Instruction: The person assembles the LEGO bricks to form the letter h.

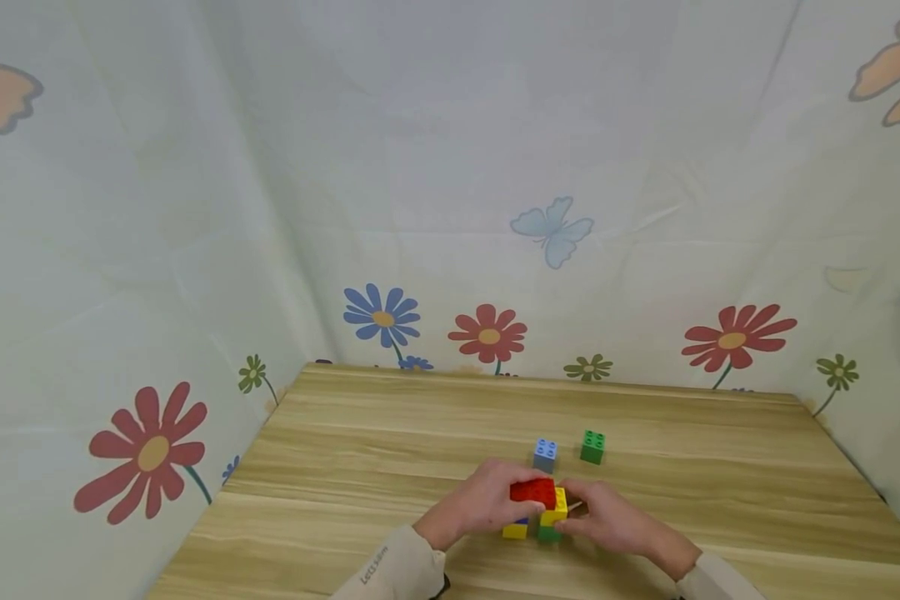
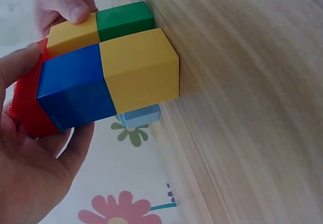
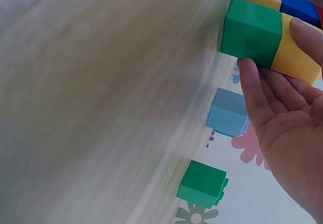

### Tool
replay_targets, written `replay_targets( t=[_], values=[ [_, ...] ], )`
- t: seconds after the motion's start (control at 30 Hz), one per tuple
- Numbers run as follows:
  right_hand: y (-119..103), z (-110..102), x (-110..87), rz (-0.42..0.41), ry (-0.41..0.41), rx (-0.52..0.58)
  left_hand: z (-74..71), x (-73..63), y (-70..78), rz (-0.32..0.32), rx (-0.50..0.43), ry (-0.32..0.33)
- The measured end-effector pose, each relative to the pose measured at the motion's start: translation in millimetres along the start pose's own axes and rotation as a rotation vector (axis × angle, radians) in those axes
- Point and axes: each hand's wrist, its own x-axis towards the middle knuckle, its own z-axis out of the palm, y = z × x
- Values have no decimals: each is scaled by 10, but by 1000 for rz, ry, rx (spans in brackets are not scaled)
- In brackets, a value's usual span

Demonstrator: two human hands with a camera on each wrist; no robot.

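Note:
A small block build stands on the wooden table, with two columns side by side. On the left, a blue brick [image 2: 75, 88] sits over a yellow brick [image 2: 141, 70]. The right column has another yellow brick [image 1: 559, 507] on top of a green brick [image 3: 252, 32]. A red brick [image 1: 532, 492] lies on top, over the blue brick and reaching to the upper yellow one, whose studs show beside it. My left hand [image 1: 487, 502] grips the red brick between thumb and fingers. With the thumb on its near side and fingers behind, my right hand [image 1: 611, 518] holds the upper yellow brick.
Behind the build, a loose light blue brick [image 1: 545, 455] stands on the table [image 1: 390, 433]. Another loose green brick [image 1: 592, 447] is to its right, farther back. A flower-print cloth [image 1: 435, 167] hangs along the table's back and sides.

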Motion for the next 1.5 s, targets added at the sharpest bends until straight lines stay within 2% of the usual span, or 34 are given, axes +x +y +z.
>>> replay_targets(
  t=[0.43,0.6,0.7,0.8,0.93,1.3,1.5],
  values=[
    [-13,1,-9,47,-6,-9,-17,-6,66,-62,73,-21],
    [-15,-1,-8,43,-4,-11,-21,1,64,-63,87,-27],
    [-32,0,-7,40,-8,5,-18,0,42,-69,49,-30],
    [-48,-2,-8,40,-10,19,-5,-6,13,-84,-31,-27],
    [-44,-2,-7,34,-6,-11,12,-29,-28,-102,-124,-12],
    [43,-33,-50,21,9,-41,-50,-148,-138,-104,-240,26],
    [91,-159,-126,5,82,-146,-64,-208,-201,-108,-272,44]
  ],
)
